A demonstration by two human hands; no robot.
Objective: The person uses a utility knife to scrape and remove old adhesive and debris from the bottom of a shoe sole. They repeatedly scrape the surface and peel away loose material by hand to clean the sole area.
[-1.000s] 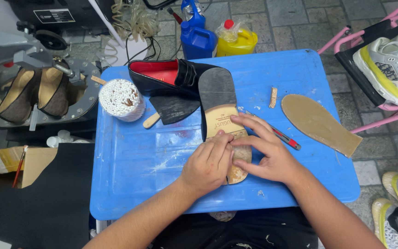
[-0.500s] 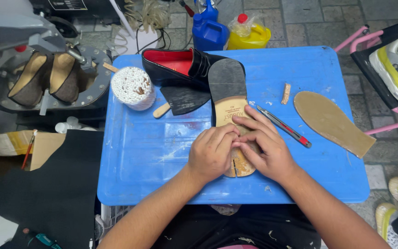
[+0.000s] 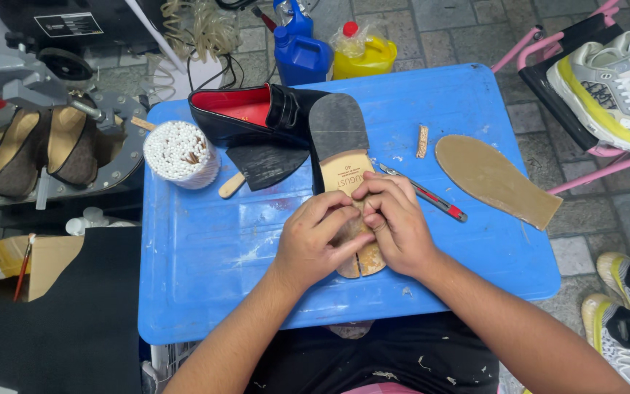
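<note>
1. A blue jug (image 3: pixel 302 52) and a yellow bottle with a red cap (image 3: pixel 363 52) are seen on the floor at 12 o'clock of the blue table (image 3: pixel 205 255); a white label on a dark machine (image 3: pixel 68 24) is seen at 10 o'clock.
2. An upturned shoe sole (image 3: pixel 344 164), tan with a grey forepart, is laid near the table's middle.
3. The sole's heel end is pressed by the left hand (image 3: pixel 316 241) and right hand (image 3: pixel 397 226), fingers curled loosely and touching; nothing is lifted.
4. A black loafer with red lining (image 3: pixel 253 117) is set at 11 o'clock of the hands, a tan insole (image 3: pixel 496 179) at 2 o'clock.
5. Grey paving is seen beyond.
</note>
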